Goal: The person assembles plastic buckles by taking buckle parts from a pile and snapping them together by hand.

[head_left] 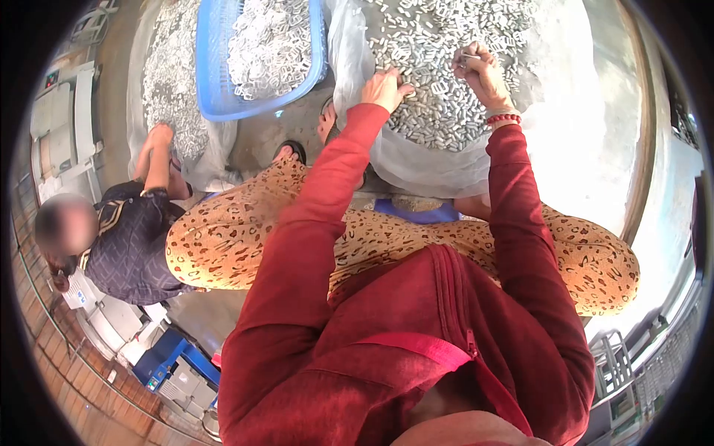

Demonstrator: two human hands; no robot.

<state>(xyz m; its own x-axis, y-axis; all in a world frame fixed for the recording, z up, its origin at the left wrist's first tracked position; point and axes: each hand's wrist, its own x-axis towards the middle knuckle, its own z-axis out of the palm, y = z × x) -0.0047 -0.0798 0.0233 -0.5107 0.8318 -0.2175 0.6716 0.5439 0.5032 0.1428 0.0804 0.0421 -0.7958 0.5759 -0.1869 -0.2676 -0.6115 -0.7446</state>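
Note:
My left hand [383,91] rests at the left edge of a spread pile of small silvery metal pieces [431,119], its thumb apart from its fingers and nothing visible in it. Some of the pieces look like small buckles with slots. Over the right part of the pile, my right hand [483,76] is closed, with a small pale piece [470,56] pinched between thumb and fingers. The exact shape of that piece is too small to make out. A red bead bracelet circles my right wrist.
The pile lies on a translucent sheet [424,165]. Left of it stands a blue plastic basket [318,67] holding white, buckle-like pieces. Farther left, another person [134,238] has hands at a second pile [175,82]. A blue object [424,215] shows beneath my legs.

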